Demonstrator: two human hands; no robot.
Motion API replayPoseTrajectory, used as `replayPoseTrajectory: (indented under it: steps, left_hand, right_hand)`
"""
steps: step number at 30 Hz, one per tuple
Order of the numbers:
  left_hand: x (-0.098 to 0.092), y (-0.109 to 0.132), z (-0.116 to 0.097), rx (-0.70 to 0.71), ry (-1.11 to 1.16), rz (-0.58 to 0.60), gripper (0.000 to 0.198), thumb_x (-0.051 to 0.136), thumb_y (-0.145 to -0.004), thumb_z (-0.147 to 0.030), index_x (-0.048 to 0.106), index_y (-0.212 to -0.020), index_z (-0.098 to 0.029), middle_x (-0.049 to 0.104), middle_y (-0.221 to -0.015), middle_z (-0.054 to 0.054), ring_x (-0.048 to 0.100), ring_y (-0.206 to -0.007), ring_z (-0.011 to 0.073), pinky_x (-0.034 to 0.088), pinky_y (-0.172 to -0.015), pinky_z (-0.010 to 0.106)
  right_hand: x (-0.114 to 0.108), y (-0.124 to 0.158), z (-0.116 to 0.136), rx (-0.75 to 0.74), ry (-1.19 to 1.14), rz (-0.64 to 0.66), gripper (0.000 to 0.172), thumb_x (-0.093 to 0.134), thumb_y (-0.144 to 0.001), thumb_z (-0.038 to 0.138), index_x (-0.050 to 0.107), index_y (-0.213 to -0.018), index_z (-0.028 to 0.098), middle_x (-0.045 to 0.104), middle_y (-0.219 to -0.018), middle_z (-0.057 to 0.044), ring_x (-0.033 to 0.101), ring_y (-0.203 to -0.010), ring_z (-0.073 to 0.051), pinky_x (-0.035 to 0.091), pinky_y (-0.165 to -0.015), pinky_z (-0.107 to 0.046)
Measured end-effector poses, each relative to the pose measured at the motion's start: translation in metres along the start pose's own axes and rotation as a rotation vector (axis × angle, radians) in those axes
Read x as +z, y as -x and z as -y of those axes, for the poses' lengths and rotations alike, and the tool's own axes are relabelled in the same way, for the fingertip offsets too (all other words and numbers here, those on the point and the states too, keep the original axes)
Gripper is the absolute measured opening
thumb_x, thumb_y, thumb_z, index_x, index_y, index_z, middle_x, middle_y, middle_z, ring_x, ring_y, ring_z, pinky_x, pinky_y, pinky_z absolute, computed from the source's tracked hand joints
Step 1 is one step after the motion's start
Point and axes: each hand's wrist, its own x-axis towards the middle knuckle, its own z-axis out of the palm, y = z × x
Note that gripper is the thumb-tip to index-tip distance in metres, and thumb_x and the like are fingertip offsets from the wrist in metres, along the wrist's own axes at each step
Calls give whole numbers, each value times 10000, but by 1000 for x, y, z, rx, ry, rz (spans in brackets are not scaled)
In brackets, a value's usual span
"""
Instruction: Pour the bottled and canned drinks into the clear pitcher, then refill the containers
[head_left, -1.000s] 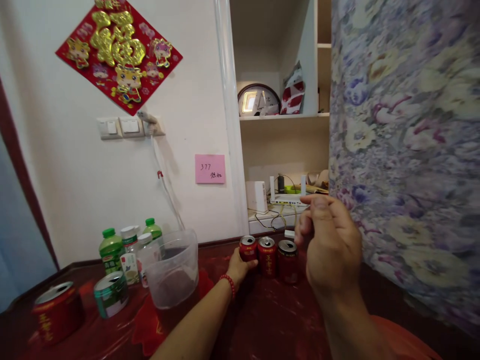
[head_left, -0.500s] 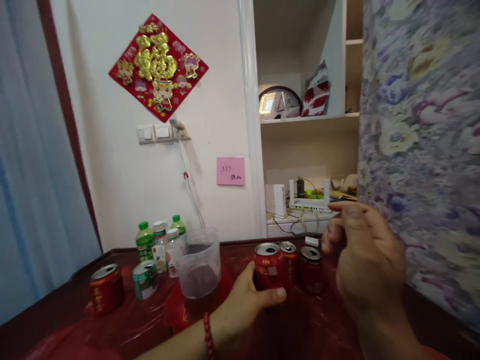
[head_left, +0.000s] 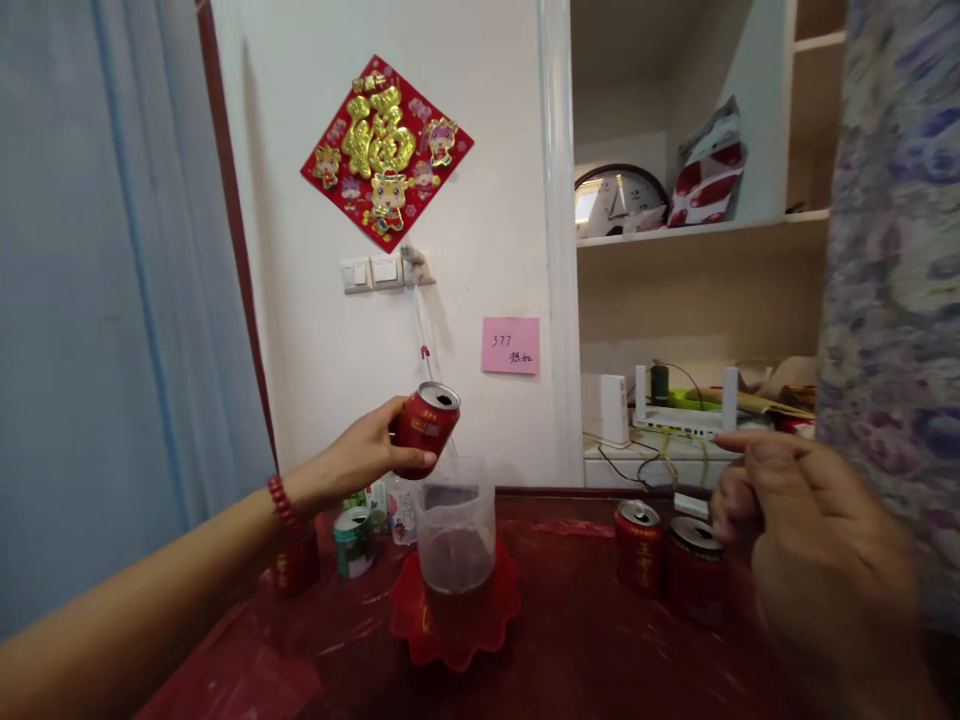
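My left hand (head_left: 382,440), with a red bead bracelet, is wrapped round a red drink can (head_left: 429,430) with an opened top. The can leans a little to the right, above the rim of a clear plastic tub (head_left: 457,545). That tub holds some dark liquid and stands on a red scalloped plate (head_left: 501,610). At the right, my right hand (head_left: 810,540) hovers with curled fingers, thumb against the stretched forefinger, and nothing visible in it. Nearest to it on the table are a red can with a dark rim (head_left: 697,575) and a slimmer red can (head_left: 639,550).
Left of the tub stand a green can (head_left: 354,545), a small white-labelled bottle (head_left: 403,512) and another red can (head_left: 296,560), partly behind my left arm. A small white block (head_left: 691,506) lies behind the right-hand cans. A white router (head_left: 679,420) sits on the shelf behind.
My left hand has lifted the red can from beside the other two and carried it left, up over the tub. The view has swung left. My right hand keeps its curled pose.
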Motion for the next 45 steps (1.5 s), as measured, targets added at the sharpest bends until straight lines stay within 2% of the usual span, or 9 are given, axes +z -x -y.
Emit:
replayPoseTrajectory:
  steps: [2,7,16,26,33,40,45]
  left_hand:
    - [-10,-9,17,20,-140,-10,641,770,-685,-306,537,-1267,-172,712,-1038,78,665,-868,244,537,-745,374]
    - [-22,-16,47,160,-595,-70,596,730,-720,-276,552,-1282,-191,694,-1185,84,649,-1036,278,498,-885,400]
    - [-22,-12,66,207,-795,-77,580,707,-716,-189,565,-1278,-215,659,-1221,98,608,-1093,303,467,-934,420]
    - [-18,-11,65,287,-923,-79,574,667,-718,-104,560,-1271,-215,658,-1206,107,614,-1086,308,480,-931,429]
    - [-13,-12,58,358,-991,-85,610,614,-703,-26,547,-1280,-214,647,-1245,113,608,-1123,308,474,-972,446]
    - [-14,-15,54,448,-1080,-95,615,607,-719,-9,538,-1305,-183,641,-1275,137,601,-1149,318,477,-1004,476]
    - [-18,-18,56,495,-1104,-112,602,598,-738,-3,537,-1303,-201,635,-1287,128,593,-1171,315,468,-1017,488]
  right_hand:
    - [1,0,-1,25,18,-6,391,682,-907,637,667,-987,255,481,-614,47,465,-521,-126,383,-447,-225]
    - [2,2,-4,67,141,4,522,640,-853,764,669,-983,260,501,-615,36,475,-542,-155,406,-486,-283]
    - [1,5,-11,116,230,39,616,582,-816,850,673,-995,268,505,-618,35,491,-552,-171,411,-511,-308]
    - [2,6,-11,121,342,68,598,525,-853,827,681,-1059,288,539,-601,16,534,-554,-214,410,-581,-363]
    - [1,6,-18,122,313,77,598,549,-829,836,689,-1043,296,537,-604,21,531,-546,-216,413,-609,-368]
    - [4,10,-10,105,328,90,548,529,-876,792,665,-1049,290,528,-604,29,528,-561,-210,402,-601,-348]
    - [8,12,-7,98,317,90,573,545,-856,805,665,-1035,275,533,-606,21,525,-542,-208,411,-584,-348]
